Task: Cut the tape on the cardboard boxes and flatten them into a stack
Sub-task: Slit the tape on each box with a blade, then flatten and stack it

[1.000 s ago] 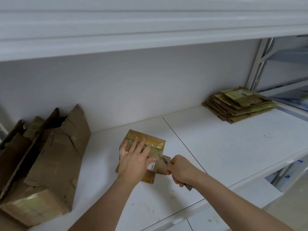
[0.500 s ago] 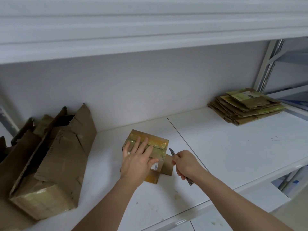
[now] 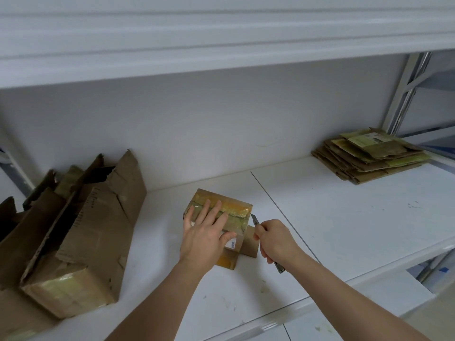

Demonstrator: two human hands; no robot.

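Note:
A small cardboard box (image 3: 234, 207) wrapped in yellowish tape sits on the white shelf (image 3: 344, 230) in the middle. My left hand (image 3: 204, 237) presses flat on its top with straight fingers. My right hand (image 3: 275, 242) grips a utility knife (image 3: 254, 220), whose blade tip touches the box's right top edge. One side flap (image 3: 250, 243) of the box lies open beside my right hand. A stack of flattened boxes (image 3: 369, 156) rests at the far right of the shelf.
Several larger, torn-open cardboard boxes (image 3: 73, 237) lean together at the left of the shelf. An upper shelf (image 3: 221, 45) overhangs the work area. A metal rack post (image 3: 406, 92) stands at the right. The shelf's front edge runs below my arms.
My right hand has drawn the knife up from the lower side of the box to its right top edge. My left hand stays pressed on the box.

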